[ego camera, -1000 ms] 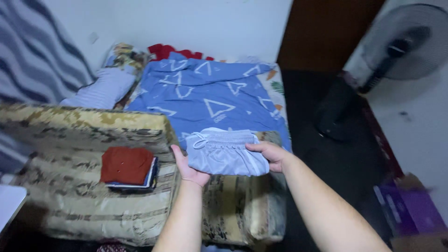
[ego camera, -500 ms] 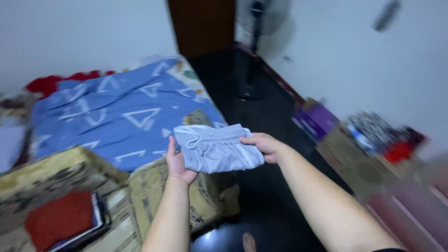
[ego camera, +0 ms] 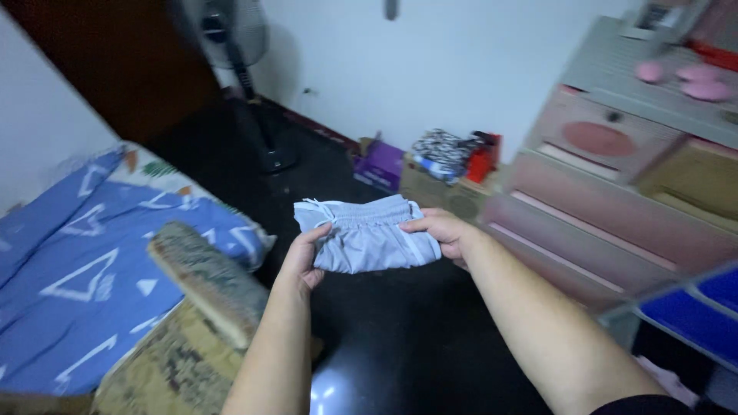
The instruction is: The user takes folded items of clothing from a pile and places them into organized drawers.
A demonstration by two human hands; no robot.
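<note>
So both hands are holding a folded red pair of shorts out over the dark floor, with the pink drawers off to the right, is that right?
Not quite: the head view shows the folded shorts are light grey, not red. The left hand and right hand do hold them over the dark floor, with the pink drawers to the right.

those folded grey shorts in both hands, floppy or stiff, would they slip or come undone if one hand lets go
The grey shorts are probably floppy: thin, smooth, slightly shiny cloth. The left hand and right hand hold opposite ends, which suggests the fold needs support. Released on one side, it would likely droop and unfold. They look light.
</note>
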